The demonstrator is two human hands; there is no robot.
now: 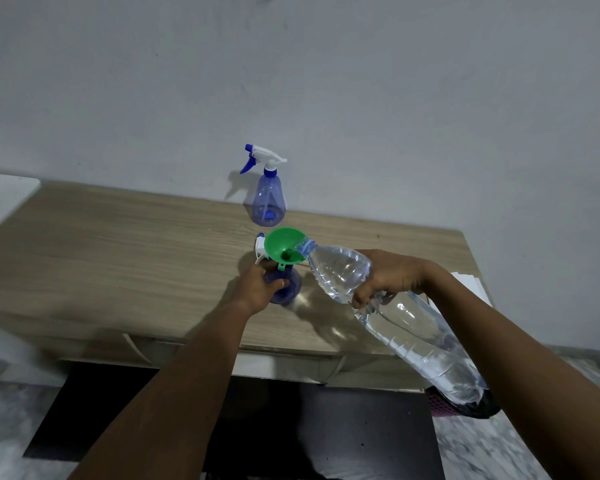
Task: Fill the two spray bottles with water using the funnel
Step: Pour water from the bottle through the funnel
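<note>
A green funnel (284, 247) sits in the neck of a blue spray bottle (289, 289) standing on the wooden table (118, 251). My left hand (261, 286) grips this bottle's body. My right hand (387, 277) holds a large clear water bottle (399, 320), tilted with its mouth over the funnel's rim. A white and blue spray head (259, 247) lies on the table just behind the funnel. A second blue spray bottle (268, 199), with its trigger head on, stands upright near the wall.
White sheets of paper (471, 284) lie at the table's right edge. A white surface (0, 199) adjoins the table's left end. A pink basket with a dark bag (465, 405) stands on the floor at the right. The wall runs directly behind the table.
</note>
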